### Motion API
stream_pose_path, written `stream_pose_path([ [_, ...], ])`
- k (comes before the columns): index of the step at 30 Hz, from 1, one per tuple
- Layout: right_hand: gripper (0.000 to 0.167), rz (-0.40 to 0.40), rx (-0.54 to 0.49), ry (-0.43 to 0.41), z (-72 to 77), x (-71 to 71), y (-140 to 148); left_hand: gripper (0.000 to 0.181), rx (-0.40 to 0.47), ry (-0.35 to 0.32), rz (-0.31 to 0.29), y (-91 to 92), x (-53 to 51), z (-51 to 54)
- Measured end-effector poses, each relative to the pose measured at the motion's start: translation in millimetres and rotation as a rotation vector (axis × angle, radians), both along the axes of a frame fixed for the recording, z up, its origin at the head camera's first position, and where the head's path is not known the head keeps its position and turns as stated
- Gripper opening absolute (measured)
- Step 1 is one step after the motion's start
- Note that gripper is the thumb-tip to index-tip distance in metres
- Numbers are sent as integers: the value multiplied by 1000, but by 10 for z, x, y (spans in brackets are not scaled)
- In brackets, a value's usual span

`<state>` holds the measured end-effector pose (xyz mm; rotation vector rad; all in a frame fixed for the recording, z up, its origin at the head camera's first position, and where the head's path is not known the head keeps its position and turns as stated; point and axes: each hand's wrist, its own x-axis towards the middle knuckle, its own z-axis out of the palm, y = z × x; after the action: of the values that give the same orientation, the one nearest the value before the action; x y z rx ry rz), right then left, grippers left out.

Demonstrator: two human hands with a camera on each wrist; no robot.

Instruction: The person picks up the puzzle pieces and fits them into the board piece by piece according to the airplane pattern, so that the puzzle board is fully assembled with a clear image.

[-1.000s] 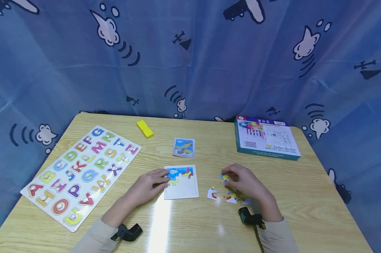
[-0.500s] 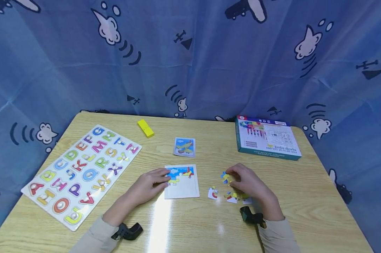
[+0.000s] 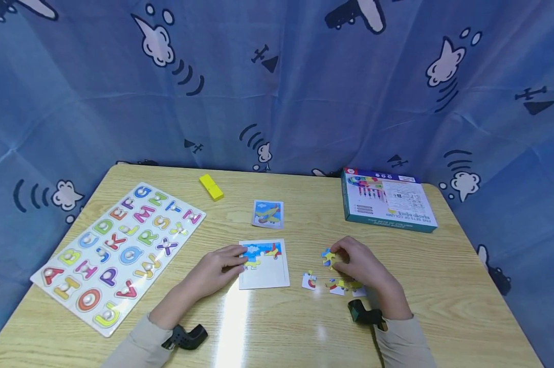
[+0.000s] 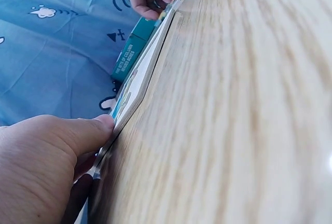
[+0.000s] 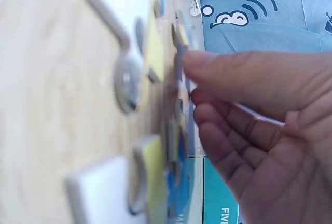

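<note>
- Pinching is done by the right hand (image 3: 358, 260), its thumb and forefinger being closed on the right side of a yellow-and-blue puzzle piece (image 3: 328, 257); by such an edge hold, presumably, most of the printed face is left uncovered;
- the left hand (image 3: 216, 272) is laid at the left edge of the puzzle board (image 3: 266, 277), touching it with thumb and fingertips, probably so that sliding is prevented; whether that edge is pinched or merely pressed cannot be told, the fingers being partly hidden in the left wrist view;
- the puzzle board is set flat on the desk (image 3: 281, 332), between the two hands; its top strip is filled, while its lower right part is left bare;
- the picture card (image 3: 267, 214) is placed just beyond the board, where it can likely be consulted at a glance;
- loose pieces (image 3: 309, 281) are spread to the right of the board, near the right hand, so that reaches are seemingly kept short;
- both forearms are slanted inward from the near side; the right hand is arched, its other fingers curled toward the palm; the left hand is held low, its fingers pointed toward the board.
</note>
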<state>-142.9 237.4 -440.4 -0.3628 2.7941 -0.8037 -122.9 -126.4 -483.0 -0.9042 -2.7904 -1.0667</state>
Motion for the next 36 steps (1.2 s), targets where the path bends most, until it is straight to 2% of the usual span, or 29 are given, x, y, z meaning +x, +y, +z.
stream_pose_path([
  [9, 23, -24, -82, 19, 15, -8, -52, 31, 5, -23, 8, 2, 7, 16],
  [16, 23, 40, -210, 83, 35, 21, -162, 31, 0, -22, 9, 0, 9, 16],
  [27, 23, 123, -331, 66, 44, 10, -514, 31, 1, -25, 7, -2, 8, 10],
  [33, 24, 190, -342, 73, -5, -37, -704, 31, -1, -30, 6, 0, -2, 4],
  [36, 24, 221, -325, 45, -8, -52, -818, 31, 0, -31, 4, -4, -2, 1],
])
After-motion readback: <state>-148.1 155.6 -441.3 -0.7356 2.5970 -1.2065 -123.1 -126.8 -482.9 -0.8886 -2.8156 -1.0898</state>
